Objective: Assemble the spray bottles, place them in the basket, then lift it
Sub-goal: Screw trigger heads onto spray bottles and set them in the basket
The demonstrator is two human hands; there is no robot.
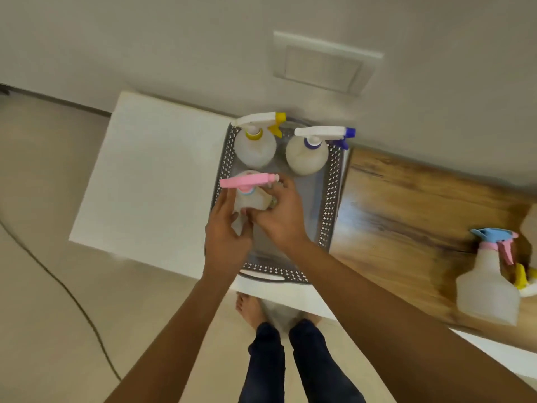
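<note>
A grey perforated basket [331, 199] sits on a white table [151, 175]. Two assembled bottles stand at its far end: one with a yellow-tipped sprayer [257, 141], one with a blue-tipped sprayer [308, 154]. A third bottle with a pink sprayer head [247, 181] stands at the basket's near left. My left hand [225, 231] and my right hand [280, 216] both wrap around this bottle's body from either side. Another bottle with a blue and pink sprayer [488, 280] stands on the wooden surface at the right.
A wooden board or tabletop [406, 216] adjoins the white table on the right, with a yellow sprayer part [523, 276] behind the bottle there. A wall with a white switch plate [325, 64] rises behind. A cable [66, 289] runs over the floor at left.
</note>
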